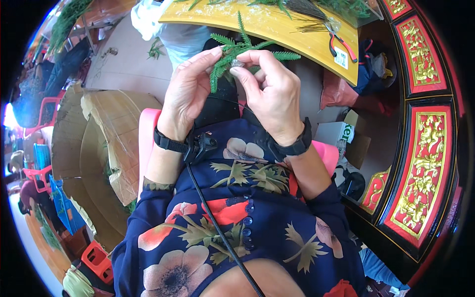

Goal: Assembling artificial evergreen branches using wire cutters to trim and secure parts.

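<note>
Above my lap, my left hand (pixel 188 86) is closed, with thumb and fingertips pinching a green artificial-looking fern sprig (pixel 242 44) by its left side. The sprig's leafy arms spread out like a fan. At the centre of the sprig, my right hand (pixel 274 91) pinches a small silvery-grey lump (pixel 237 63) between thumb and forefinger. Whether the lump is fixed to the sprig I cannot tell. Both hands are just short of the near edge of a yellow wooden table (pixel 257 21).
On the table lie pliers (pixel 339 45) with red-and-black handles and a bundle of dark wires (pixel 304 10). A white plastic bag (pixel 185 44) hangs at the table's left. An open cardboard box (pixel 121 133) stands left of me; a carved red-and-gold panel (pixel 425 163) stands right.
</note>
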Demonstrator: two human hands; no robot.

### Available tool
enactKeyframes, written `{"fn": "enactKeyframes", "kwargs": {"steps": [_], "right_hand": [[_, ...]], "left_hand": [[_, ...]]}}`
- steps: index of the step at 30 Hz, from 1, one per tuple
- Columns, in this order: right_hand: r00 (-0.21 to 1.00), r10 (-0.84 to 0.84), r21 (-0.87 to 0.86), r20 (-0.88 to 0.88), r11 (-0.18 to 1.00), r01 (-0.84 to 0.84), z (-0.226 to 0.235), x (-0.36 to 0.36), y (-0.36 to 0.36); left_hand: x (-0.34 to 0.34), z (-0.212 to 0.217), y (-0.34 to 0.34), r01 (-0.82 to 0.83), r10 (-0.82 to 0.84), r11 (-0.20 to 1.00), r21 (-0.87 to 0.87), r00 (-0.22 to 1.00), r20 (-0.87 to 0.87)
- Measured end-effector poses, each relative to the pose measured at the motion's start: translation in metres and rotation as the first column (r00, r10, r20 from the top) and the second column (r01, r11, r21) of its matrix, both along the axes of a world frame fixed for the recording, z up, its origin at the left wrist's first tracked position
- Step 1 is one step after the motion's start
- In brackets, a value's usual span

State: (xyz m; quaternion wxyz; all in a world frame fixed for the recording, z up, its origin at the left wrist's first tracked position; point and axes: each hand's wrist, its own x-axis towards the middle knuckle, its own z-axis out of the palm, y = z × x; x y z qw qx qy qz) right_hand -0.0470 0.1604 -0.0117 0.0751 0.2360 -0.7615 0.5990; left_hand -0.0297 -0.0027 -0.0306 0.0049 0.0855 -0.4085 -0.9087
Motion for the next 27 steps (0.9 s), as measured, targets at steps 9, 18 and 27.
{"fn": "enactKeyframes", "kwargs": {"steps": [9, 18, 27], "right_hand": [[0.841, -0.042, 0.231, -0.539, 0.953, 0.195, -0.004, -0.013, 0.009], [0.863, -0.017, 0.140, -0.506, 0.985, 0.101, -0.008, -0.010, 0.005], [0.959, -0.040, 0.062, -0.279, 0.996, 0.060, -0.009, -0.002, -0.003]], "left_hand": [[0.002, 0.000, 0.014, 0.020, -0.014, 0.982, -0.186, 0.999, 0.034], [0.008, 0.007, 0.025, -0.320, 0.149, 0.706, -0.632, 0.939, -0.309], [0.012, 0.006, 0.027, -0.488, 0.182, 0.482, -0.728, 0.868, -0.462]]}}
